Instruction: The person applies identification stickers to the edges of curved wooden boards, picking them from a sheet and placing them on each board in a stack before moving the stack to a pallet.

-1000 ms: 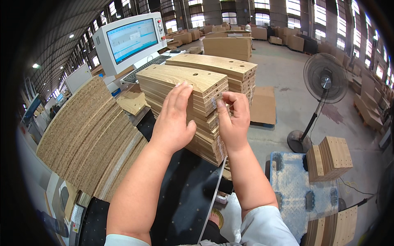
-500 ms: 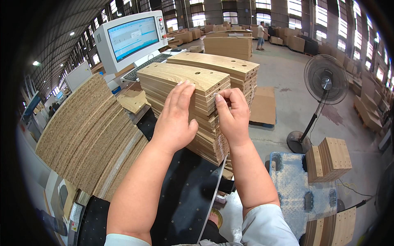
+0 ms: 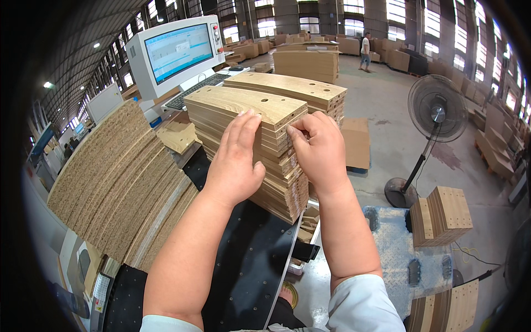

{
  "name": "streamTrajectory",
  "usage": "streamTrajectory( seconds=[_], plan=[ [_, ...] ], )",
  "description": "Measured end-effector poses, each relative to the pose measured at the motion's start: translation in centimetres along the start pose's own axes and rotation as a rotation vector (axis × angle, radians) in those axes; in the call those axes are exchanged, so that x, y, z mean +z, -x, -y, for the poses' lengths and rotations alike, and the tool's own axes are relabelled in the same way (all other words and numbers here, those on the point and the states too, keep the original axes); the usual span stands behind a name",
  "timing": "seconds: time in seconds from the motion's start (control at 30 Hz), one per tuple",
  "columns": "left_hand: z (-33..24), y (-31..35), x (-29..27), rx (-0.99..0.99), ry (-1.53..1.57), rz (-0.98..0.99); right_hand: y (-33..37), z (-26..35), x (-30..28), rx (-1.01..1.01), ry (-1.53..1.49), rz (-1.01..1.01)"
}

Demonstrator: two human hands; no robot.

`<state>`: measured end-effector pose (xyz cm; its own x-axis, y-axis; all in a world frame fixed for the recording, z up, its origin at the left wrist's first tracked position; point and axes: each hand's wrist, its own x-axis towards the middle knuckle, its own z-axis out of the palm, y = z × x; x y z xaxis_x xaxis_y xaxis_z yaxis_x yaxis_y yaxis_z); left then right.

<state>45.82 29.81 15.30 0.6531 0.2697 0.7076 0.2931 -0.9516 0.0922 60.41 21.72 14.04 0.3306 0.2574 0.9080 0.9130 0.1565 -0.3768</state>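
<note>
Head view shows a furniture-panel workshop. Order of description runs left to right.

At the far left, a fanned row of curved chipboard panels (image 3: 119, 182) leans on edge beside the black machine bed (image 3: 249, 265). Behind it stands a control monitor (image 3: 177, 52) with a keyboard (image 3: 202, 88) below.

Status of work: a stack of curved wood-grain panels (image 3: 249, 149) stands on the black machine bed, squared up and many layers high, with drilled holes visible in the top panel. A second, similar stack (image 3: 293, 91) sits just behind it. Judging from this, stacking is largely done; the fanned row at left appears not yet handled.

The left hand (image 3: 235, 160) lies flat and open against the near face of the front stack, fingertips reaching its top edge; it grasps nothing. The right hand (image 3: 318, 149) is curled at the stack's right corner, fingertips pinched on the panel edges near the top; whether it holds a single panel cannot be told.

To the right, a pedestal fan (image 3: 437, 116) stands on the concrete floor (image 3: 387, 105). A smaller bundle of panels (image 3: 442, 216) rests on a perforated metal platform (image 3: 398, 254). Farther back, pallets of boards (image 3: 307, 63) and a person (image 3: 365, 50) occupy the windowed hall.
</note>
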Motion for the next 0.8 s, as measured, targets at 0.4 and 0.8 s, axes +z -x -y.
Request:
streamTrajectory(
  seconds=[0.4,0.8],
  plan=[
    [0.0,0.0,-0.1,-0.013,0.002,0.004,-0.5,0.6,0.0,-0.002,0.067,0.063],
    [-0.2,0.0,-0.2,-0.034,0.006,0.017,-1.8,-2.8,-0.9,0.649,-0.549,0.406]
  ],
)
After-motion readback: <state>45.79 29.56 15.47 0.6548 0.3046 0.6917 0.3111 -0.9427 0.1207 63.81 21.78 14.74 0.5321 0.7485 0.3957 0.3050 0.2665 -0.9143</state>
